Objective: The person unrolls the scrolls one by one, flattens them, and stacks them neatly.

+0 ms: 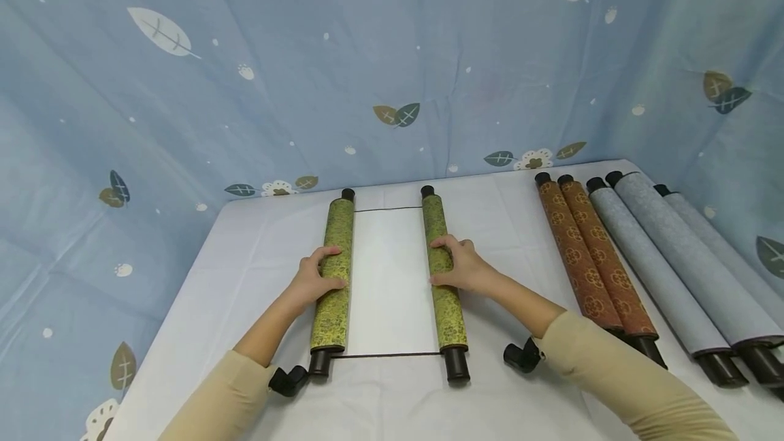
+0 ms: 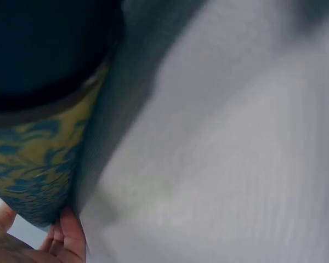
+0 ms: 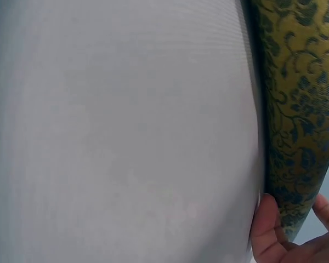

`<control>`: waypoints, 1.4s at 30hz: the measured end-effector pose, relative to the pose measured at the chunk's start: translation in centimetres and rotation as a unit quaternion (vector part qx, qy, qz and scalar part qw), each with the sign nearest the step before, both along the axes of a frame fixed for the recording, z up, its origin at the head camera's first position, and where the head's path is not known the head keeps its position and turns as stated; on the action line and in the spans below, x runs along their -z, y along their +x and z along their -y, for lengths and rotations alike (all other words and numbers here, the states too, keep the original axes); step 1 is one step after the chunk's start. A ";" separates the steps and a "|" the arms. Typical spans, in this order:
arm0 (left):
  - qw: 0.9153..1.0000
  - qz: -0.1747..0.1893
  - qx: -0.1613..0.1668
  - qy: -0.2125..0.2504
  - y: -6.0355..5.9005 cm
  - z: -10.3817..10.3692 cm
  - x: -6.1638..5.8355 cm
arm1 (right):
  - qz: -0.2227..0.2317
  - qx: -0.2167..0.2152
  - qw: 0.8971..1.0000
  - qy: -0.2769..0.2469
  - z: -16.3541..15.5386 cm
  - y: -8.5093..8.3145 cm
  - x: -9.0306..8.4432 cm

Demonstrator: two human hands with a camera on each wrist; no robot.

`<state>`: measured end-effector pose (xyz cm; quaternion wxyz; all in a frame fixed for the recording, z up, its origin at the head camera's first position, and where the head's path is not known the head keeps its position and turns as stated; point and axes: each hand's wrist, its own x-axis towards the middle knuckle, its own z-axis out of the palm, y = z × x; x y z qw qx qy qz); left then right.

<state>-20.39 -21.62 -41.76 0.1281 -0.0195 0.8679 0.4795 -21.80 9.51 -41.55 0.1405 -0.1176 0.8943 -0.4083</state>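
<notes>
A scroll lies partly unrolled on the table, with white paper (image 1: 392, 284) showing between its two rolls. Both rolls are backed in yellow-green patterned cloth and end in black knobs. My left hand (image 1: 311, 281) grips the left roll (image 1: 331, 318) across its middle, thumb on the inner side. Around the right roll (image 1: 449, 318) curl the fingers and thumb of my right hand (image 1: 468, 267). The left wrist view has the roll's dark knob (image 2: 44, 49) close up, fingertips (image 2: 72, 233) beyond it. Patterned cloth (image 3: 301, 98) fills the right edge of the right wrist view.
Two rolled brown scrolls (image 1: 582, 250) with a flower pattern lie at the right, beside several grey rolled scrolls (image 1: 661, 271). White cloth (image 1: 245, 305) covers the table. A blue leaf-print curtain (image 1: 306, 73) hangs behind it. Black wrist cameras (image 1: 522, 356) sit at both cuffs.
</notes>
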 end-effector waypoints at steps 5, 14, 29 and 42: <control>1.000 0.019 0.016 0.006 0.2 0.5 -0.7 | 0.009 -0.009 1.000 -0.014 -0.5 -0.2 -0.3; 0.999 0.022 0.025 -0.038 0.5 0.9 -2.4 | 0.036 -0.037 0.998 -0.037 -1.0 -0.4 -1.0; 0.976 -0.008 0.072 -0.207 0.1 0.6 -2.0 | 0.042 -0.053 0.998 -0.015 -2.0 -0.5 -0.7; 0.982 -0.030 0.038 -0.183 0.3 1.7 -1.4 | 0.023 -0.032 0.999 0.002 -2.7 0.0 -0.6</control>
